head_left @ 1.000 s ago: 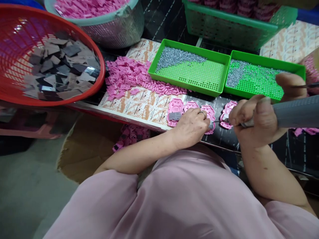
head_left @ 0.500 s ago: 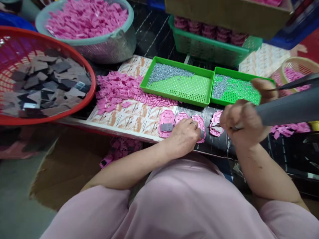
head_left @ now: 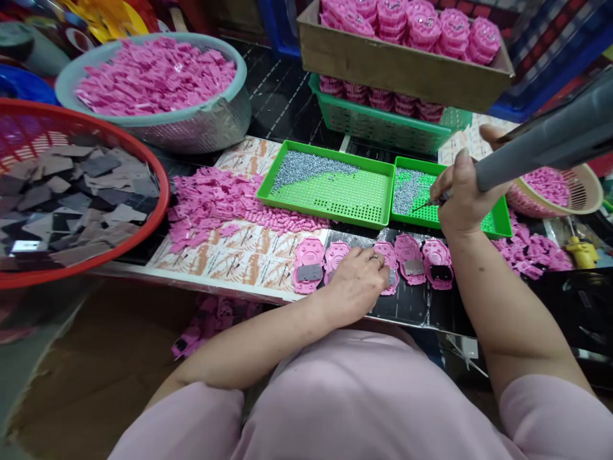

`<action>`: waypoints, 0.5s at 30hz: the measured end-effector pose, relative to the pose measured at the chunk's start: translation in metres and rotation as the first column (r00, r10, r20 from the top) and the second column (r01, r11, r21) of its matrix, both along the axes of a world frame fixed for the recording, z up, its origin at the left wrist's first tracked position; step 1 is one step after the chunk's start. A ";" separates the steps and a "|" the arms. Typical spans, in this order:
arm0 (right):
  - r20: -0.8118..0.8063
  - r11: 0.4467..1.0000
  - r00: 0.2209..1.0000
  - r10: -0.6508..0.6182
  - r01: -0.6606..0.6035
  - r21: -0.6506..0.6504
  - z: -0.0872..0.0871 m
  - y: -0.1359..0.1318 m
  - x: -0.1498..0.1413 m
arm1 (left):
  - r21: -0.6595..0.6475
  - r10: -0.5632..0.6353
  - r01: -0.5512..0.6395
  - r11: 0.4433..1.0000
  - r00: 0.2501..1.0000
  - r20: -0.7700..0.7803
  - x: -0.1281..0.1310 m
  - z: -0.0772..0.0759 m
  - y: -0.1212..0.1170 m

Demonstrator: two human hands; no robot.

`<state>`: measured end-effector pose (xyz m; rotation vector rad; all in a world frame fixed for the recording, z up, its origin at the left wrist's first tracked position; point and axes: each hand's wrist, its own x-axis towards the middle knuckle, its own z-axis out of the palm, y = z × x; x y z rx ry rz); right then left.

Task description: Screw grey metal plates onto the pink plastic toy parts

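In front of the larger green screw tray [head_left: 345, 201], at least 5 pink plastic shells [head_left: 309, 246] lie in a row on the tabletop [head_left: 402, 309]. Plates, gray or black, show in 4 of them; the left hand [head_left: 361, 275] hides the rest of the second. Whether any screws are in is too small to tell, so fastening looks unfinished.

That hand lies over the row, fingers bent and close together, touching the third visible shell; I cannot tell if they pinch it. The right hand [head_left: 467, 188] has its fingers wrapped round a gray power screwdriver [head_left: 541, 147], its bit at the screws in the smaller green tray [head_left: 443, 220], right of the larger.

Plenty seems left: screws in both, and loose plates [head_left: 76, 204] in a red basket [head_left: 163, 211] to the larger tray's left.
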<state>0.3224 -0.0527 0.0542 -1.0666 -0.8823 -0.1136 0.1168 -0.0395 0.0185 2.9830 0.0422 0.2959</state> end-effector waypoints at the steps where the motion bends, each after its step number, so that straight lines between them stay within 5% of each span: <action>1: 0.012 1.000 1.000 0.005 -0.005 -0.008 -0.002 0.002 0.000 | 0.003 0.001 -0.001 1.000 1.000 0.004 0.000 -0.001 0.000; 8: 0.029 0.999 0.998 -0.048 0.048 0.005 -0.008 0.007 0.013 | -0.026 0.007 -0.007 1.000 1.000 -0.007 0.000 0.004 0.003; 13: -0.061 0.996 0.998 -0.032 0.037 0.084 0.020 -0.011 -0.012 | -0.028 0.066 -0.063 0.998 0.988 0.140 -0.001 0.010 0.008; 15: -0.134 1.000 0.991 0.006 -0.003 0.023 0.036 -0.025 -0.030 | -0.033 0.125 -0.121 0.992 0.960 0.250 0.000 0.012 0.010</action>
